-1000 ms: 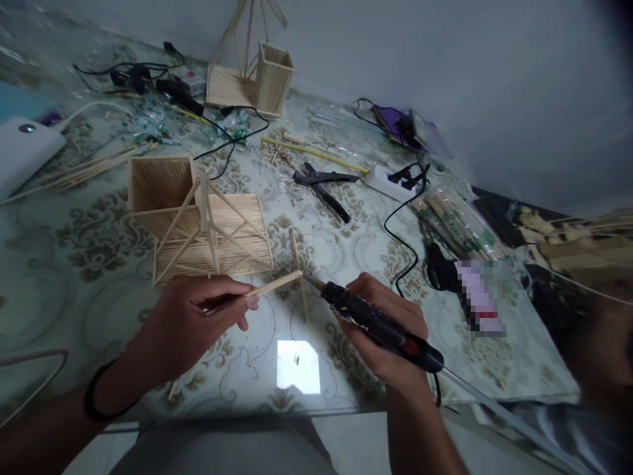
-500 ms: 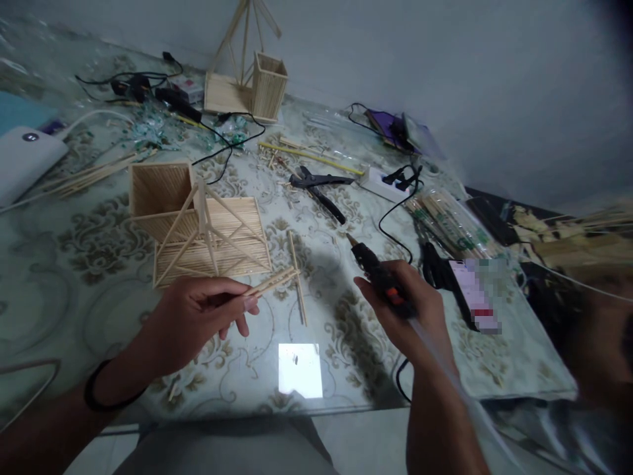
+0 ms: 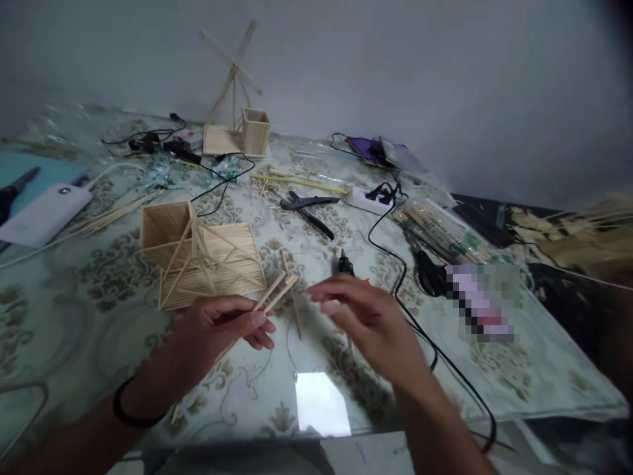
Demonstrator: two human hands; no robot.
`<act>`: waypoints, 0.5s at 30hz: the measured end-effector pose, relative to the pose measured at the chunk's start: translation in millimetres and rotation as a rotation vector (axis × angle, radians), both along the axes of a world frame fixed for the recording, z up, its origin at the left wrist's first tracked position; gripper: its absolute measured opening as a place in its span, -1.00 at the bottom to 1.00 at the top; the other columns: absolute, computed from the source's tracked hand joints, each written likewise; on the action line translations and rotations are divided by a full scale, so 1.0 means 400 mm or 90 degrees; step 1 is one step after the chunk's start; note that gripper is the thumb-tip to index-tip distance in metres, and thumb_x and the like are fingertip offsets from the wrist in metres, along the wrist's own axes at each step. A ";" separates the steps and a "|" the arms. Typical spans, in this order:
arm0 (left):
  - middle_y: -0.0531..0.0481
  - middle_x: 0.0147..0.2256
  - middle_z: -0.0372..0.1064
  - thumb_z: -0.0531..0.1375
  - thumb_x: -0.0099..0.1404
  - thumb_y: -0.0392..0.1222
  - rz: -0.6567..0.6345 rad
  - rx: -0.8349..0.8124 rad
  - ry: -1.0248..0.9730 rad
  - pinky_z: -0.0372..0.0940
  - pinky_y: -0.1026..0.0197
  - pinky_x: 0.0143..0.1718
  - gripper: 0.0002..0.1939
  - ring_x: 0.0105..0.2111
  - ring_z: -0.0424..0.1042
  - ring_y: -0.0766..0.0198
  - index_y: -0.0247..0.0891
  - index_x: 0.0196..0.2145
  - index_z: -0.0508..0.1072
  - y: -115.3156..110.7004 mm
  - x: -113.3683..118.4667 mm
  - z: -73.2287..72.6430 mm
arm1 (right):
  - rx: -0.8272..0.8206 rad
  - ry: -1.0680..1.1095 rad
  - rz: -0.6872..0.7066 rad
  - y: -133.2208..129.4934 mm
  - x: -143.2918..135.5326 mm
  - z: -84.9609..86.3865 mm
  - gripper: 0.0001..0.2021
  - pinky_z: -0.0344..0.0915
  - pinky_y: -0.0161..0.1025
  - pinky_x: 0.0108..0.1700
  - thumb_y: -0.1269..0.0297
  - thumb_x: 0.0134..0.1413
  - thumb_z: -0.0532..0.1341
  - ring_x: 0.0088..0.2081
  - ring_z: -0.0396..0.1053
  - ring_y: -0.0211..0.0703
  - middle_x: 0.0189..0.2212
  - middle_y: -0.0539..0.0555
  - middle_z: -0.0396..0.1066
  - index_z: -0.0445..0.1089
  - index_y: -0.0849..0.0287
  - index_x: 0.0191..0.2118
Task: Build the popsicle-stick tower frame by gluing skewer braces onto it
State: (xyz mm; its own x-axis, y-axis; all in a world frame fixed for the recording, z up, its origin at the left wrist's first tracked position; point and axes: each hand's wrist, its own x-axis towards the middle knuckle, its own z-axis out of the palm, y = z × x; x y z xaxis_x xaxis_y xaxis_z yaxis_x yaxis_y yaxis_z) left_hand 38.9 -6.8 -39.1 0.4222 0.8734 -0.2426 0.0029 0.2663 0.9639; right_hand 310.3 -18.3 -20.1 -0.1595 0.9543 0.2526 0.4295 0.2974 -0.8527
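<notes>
Between its thumb and fingers my left hand (image 3: pixel 225 333) pinches a small frame of thin wooden sticks (image 3: pixel 277 293), just right of the near stick model. My right hand (image 3: pixel 363 316) is empty, its fingers apart, to the right of those sticks. The black glue gun (image 3: pixel 346 264) lies on the table just beyond my right hand, which hides part of it. The near stick model (image 3: pixel 232 264) has a square box (image 3: pixel 168 227) at its left and a flat slatted base.
Black pliers (image 3: pixel 309 214) lie beyond the hands. A windmill-like stick model (image 3: pixel 235 132) stands at the back. A power strip (image 3: pixel 368 198), bagged sticks (image 3: pixel 440 231) and a phone (image 3: pixel 477 297) are at the right, a white power bank (image 3: pixel 47 214) at the left.
My right hand has let go of the glue gun, which now lies on the table, and has moved left. The camera view has tilted up, showing more of the windmill-like model.
</notes>
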 end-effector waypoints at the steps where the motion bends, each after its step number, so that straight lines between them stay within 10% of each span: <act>1: -0.03 -0.37 0.71 0.38 0.43 0.05 0.006 0.003 -0.008 0.57 0.24 -0.25 -0.72 -0.37 0.68 0.21 -0.20 -0.25 0.76 -0.002 0.004 -0.003 | -0.018 0.064 0.039 0.005 -0.045 0.008 -0.84 0.48 -0.23 -0.17 0.11 0.40 0.39 -0.25 0.57 -0.15 -0.28 0.05 0.63 0.69 0.03 -0.12; 15: -0.06 -0.30 0.75 0.47 0.33 0.12 0.040 -0.069 -0.049 0.67 0.15 -0.14 -0.69 -0.26 0.77 0.08 -0.18 -0.19 0.78 -0.008 0.020 -0.028 | -0.070 0.204 0.025 0.031 -0.162 -0.012 -0.77 0.41 -0.22 -0.24 0.13 0.34 0.45 -0.35 0.53 -0.19 -0.42 0.01 0.60 0.67 0.11 -0.34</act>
State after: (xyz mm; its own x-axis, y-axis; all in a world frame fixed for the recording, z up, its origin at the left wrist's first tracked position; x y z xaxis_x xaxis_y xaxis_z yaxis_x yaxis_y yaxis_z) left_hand 46.9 -10.1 -50.3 0.3891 0.8689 -0.3061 -0.0902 0.3667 0.9260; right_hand 245.7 -6.0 -24.9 -0.1256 0.9735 0.1910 0.1252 0.2066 -0.9704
